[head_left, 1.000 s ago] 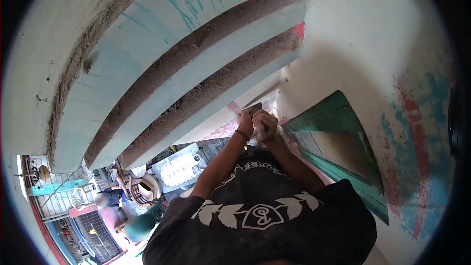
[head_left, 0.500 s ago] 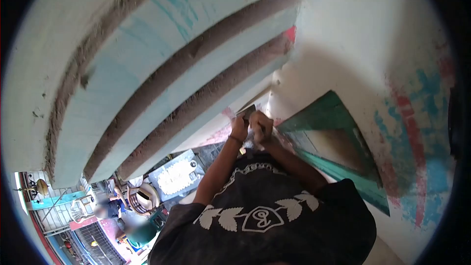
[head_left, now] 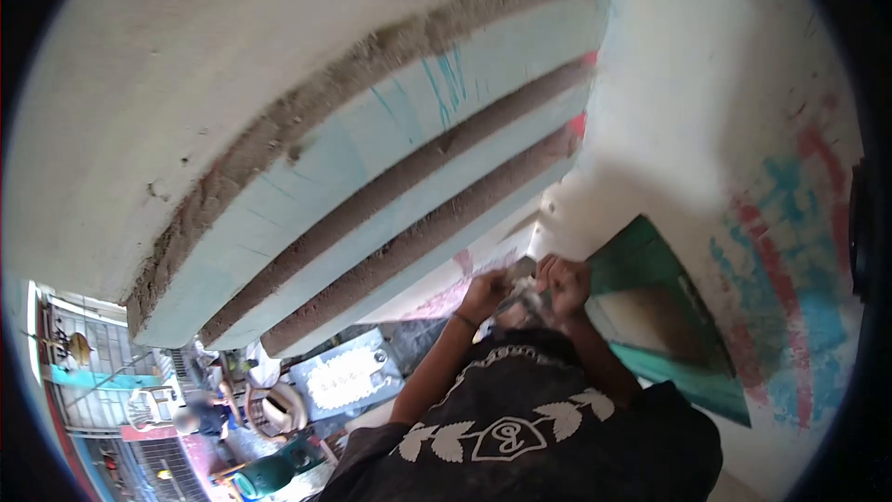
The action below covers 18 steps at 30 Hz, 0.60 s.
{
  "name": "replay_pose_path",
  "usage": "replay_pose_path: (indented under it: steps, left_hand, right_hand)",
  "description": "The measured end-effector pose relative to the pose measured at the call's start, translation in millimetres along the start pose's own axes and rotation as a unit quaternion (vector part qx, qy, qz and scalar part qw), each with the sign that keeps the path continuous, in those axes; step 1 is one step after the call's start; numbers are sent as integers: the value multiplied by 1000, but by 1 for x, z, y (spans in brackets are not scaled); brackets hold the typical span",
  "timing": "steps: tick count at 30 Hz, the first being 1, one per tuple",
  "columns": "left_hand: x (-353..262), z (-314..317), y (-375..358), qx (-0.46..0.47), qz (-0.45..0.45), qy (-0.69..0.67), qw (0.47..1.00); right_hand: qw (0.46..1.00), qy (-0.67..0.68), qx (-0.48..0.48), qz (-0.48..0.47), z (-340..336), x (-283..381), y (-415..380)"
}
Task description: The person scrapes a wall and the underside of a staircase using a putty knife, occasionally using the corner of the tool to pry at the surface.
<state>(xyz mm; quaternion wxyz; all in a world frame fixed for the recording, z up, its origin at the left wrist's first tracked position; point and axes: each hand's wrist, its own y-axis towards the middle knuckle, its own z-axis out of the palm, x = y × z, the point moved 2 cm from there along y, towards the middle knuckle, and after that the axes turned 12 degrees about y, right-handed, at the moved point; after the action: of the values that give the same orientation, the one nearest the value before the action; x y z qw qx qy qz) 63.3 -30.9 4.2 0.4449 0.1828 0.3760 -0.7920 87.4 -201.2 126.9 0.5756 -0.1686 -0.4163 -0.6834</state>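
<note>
My left hand [head_left: 485,296], with a thin band at its wrist, is closed on a small flat grey piece [head_left: 522,270] between the hands. Close to its other side is my right hand [head_left: 564,284], fingers curled in; what they hold is hidden. Both hands are raised above the collar of a black shirt [head_left: 557,437] with white leaf prints. Behind them, the pale wall [head_left: 650,121] meets a stepped, light blue concrete form [head_left: 372,149] with rough brown bands.
A green-framed panel [head_left: 692,302] leans at the right, beside blue and red paint patches [head_left: 790,223]. Far below at the lower left are a table with a white cloth [head_left: 344,379], chairs [head_left: 279,409], a green rounded object [head_left: 263,477] and a person [head_left: 204,418].
The view has shifted, so the stepped form sits lower and further right. My hands appear lower and to the right, somewhat further apart, with the grey piece now showing between them.
</note>
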Motion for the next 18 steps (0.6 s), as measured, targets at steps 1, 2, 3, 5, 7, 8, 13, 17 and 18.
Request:
replay_pose_path:
  steps: [1, 2, 3, 5, 7, 8, 13, 17, 18]
  left_hand:
    - [7, -5, 0, -30, 202, 429, 880]
    - [14, -9, 5, 9, 109, 240, 965]
    - [21, -14, 10, 7, 12, 35, 999]
    - [43, -30, 22, 37, -34, 89, 995]
    - [77, -52, 50, 27, 48, 240, 969]
    - [43, -17, 20, -11, 140, 513, 847]
    - [41, 5, 10, -39, 99, 375, 921]
    - [62, -20, 22, -10, 158, 233, 960]
    - [59, -22, 19, 3, 157, 176, 972]
  right_hand:
    - [1000, -7, 25, -15, 2, -1, -2]
    - [998, -13, 60, -29, 5, -2, -6]
    - [996, -41, 76, -17, 13, 2, -7]
    - [989, -79, 115, -41, 23, 2, -6]
    - [983, -124, 124, -55, 28, 9, -3]
    - [975, -151, 142, -78, 28, 8, 1]
    - [980, -103, 155, -72, 19, 10, 14]
    - [981, -97, 158, -55, 33, 24, 23]
    - [979, -104, 163, -60, 37, 27, 23]
